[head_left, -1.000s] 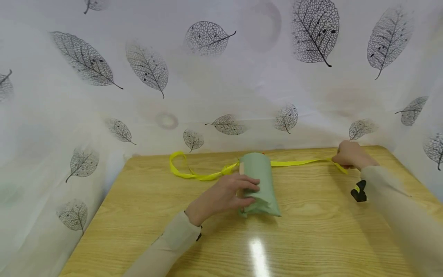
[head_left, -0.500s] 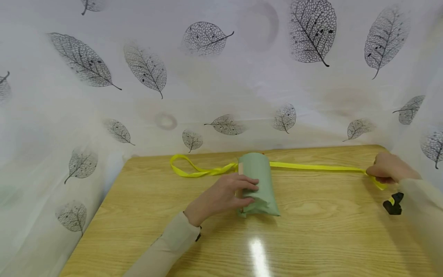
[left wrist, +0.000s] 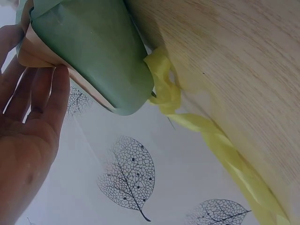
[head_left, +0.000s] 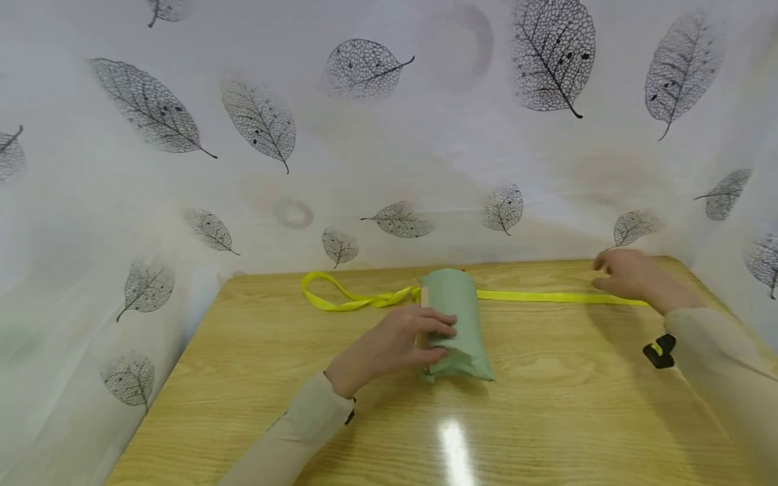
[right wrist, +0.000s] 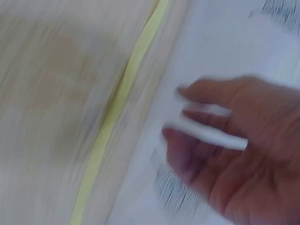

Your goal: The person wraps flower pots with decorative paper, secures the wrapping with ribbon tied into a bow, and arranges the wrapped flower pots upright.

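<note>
A bundle rolled in green paper point(head_left: 460, 314) lies on the table, its wider, crumpled end toward me and a peach lining along its left edge. My left hand point(head_left: 389, 345) holds that bundle from the left, fingers and thumb spread over its side; in the left wrist view, fingertips meet the lined edge of the paper point(left wrist: 96, 51). Yellow ribbon point(head_left: 541, 297) runs out straight to the right from behind the bundle and forms a twisted loop on the left. Above the ribbon's right stretch is my right hand point(head_left: 635, 278), fingers loosely bent and holding nothing in the right wrist view.
The wooden table point(head_left: 273, 378) has its far edge close behind the ribbon. A white cloth backdrop point(head_left: 304, 155) printed with leaf skeletons rises behind and at both sides. A black device point(head_left: 660, 351) sits at the right wrist.
My right hand drew the ribbon out to the right, let it go and moved back left above it. My left hand stays on the bundle, which has not shifted.
</note>
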A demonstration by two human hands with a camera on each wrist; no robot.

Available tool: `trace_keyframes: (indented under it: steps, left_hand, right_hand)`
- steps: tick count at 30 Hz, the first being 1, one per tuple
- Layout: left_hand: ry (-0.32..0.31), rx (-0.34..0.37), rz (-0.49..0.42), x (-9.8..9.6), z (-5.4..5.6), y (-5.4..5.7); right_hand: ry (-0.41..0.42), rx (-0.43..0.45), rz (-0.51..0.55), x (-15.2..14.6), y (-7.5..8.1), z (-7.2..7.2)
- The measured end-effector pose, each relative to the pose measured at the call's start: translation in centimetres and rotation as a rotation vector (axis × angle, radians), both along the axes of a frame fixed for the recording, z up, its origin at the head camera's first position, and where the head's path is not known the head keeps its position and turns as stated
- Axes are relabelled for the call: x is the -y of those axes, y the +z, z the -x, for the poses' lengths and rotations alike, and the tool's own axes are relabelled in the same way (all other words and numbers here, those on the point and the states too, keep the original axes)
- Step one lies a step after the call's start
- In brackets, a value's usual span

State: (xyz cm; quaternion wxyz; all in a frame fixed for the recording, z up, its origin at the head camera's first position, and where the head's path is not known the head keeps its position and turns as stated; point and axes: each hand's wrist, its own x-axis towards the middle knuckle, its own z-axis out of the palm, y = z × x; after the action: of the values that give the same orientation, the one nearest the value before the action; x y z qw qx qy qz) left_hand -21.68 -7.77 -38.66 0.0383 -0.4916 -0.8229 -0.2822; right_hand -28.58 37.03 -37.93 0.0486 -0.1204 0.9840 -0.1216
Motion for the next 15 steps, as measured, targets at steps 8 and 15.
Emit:
trace_keyframes:
  steps: [8, 15]
  left_hand:
    - [-0.004, -0.025, -0.003, 0.1, 0.1, -0.1]
    - [-0.004, -0.021, -0.012, -0.1, 0.3, -0.3]
  right_hand:
    - [0.309, 0.108, 0.292, 13.9, -1.5, 3.6]
    - [0.359, 0.119, 0.275, 17.2, -2.8, 5.8]
